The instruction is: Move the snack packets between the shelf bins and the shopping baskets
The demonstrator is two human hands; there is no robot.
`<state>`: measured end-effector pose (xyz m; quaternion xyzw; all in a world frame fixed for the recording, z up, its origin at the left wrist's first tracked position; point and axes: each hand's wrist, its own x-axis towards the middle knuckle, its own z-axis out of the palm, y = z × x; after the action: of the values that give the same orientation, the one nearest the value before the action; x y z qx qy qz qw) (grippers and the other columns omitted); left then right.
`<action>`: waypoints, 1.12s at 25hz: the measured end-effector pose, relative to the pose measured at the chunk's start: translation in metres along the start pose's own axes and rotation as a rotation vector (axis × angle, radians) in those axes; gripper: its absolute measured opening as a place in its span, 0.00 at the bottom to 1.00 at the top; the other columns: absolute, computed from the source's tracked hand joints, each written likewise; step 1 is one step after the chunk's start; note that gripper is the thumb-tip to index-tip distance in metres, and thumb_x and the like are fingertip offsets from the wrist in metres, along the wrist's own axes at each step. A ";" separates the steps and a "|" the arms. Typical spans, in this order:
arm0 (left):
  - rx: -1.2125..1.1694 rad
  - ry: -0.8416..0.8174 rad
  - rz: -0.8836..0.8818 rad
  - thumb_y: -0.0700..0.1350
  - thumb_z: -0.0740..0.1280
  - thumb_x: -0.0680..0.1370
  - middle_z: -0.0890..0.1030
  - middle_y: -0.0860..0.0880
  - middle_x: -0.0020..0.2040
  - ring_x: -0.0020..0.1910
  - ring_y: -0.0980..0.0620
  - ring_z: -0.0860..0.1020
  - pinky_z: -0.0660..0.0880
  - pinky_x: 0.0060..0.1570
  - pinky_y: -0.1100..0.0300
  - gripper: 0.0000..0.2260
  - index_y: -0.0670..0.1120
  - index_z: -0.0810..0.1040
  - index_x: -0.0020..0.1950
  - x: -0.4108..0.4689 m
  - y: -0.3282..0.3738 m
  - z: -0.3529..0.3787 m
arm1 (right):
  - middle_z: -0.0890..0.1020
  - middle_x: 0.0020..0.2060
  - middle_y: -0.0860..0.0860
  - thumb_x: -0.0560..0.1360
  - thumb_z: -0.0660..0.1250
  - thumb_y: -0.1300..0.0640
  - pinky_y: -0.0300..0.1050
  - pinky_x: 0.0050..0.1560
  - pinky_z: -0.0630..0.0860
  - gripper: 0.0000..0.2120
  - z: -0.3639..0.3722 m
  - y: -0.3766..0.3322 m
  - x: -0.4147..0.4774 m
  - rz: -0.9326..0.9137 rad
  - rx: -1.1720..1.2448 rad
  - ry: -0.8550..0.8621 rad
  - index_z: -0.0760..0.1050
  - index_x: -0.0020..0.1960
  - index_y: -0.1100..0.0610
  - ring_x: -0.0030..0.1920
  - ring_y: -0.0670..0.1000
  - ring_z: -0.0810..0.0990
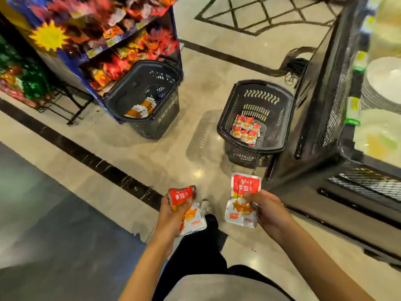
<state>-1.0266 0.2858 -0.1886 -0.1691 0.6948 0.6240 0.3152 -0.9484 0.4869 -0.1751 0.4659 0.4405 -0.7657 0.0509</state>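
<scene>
My left hand (171, 216) grips a red and white snack packet (191, 216), crumpled at its top. My right hand (269, 210) pinches another red and white snack packet (240, 198) by its right edge. Both packets hang low over the floor in front of me. Ahead on the right stands a black shopping basket (286, 118) with several red packets (246, 130) in its bottom. A second black basket (173, 72) stands ahead on the left against the snack shelf (121, 40), with several orange and white packets (141, 109) inside. The shelf bins are full of bright snack packets.
A dark wire display unit (338, 105) with stacked white plates (384, 83) rises on the right, close to the right basket. A low rack with green and red bags (23, 81) stands far left. Polished beige floor with black inlay strips lies between the baskets and me.
</scene>
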 end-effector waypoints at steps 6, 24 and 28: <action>0.261 -0.196 0.006 0.44 0.70 0.75 0.80 0.39 0.55 0.50 0.41 0.81 0.76 0.56 0.43 0.15 0.49 0.69 0.58 0.146 0.128 0.081 | 0.85 0.37 0.56 0.73 0.65 0.68 0.46 0.34 0.81 0.06 0.003 -0.087 0.075 0.014 0.211 0.192 0.78 0.49 0.62 0.34 0.52 0.84; 0.415 -0.333 -0.127 0.39 0.65 0.78 0.79 0.49 0.48 0.43 0.52 0.79 0.77 0.42 0.60 0.09 0.50 0.69 0.53 0.557 0.140 0.401 | 0.79 0.31 0.54 0.73 0.65 0.67 0.38 0.25 0.74 0.06 -0.097 -0.232 0.556 0.088 0.324 0.634 0.74 0.44 0.57 0.26 0.47 0.77; 0.454 -0.184 -0.105 0.37 0.69 0.73 0.81 0.41 0.53 0.49 0.44 0.80 0.78 0.52 0.53 0.14 0.41 0.74 0.57 0.698 0.059 0.473 | 0.77 0.27 0.51 0.73 0.63 0.69 0.40 0.27 0.73 0.06 -0.138 -0.206 0.702 0.084 0.191 0.705 0.72 0.42 0.60 0.26 0.47 0.76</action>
<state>-1.4758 0.8661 -0.6068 -0.0722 0.7759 0.4474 0.4387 -1.3506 0.9451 -0.6028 0.7213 0.3382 -0.5931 -0.1163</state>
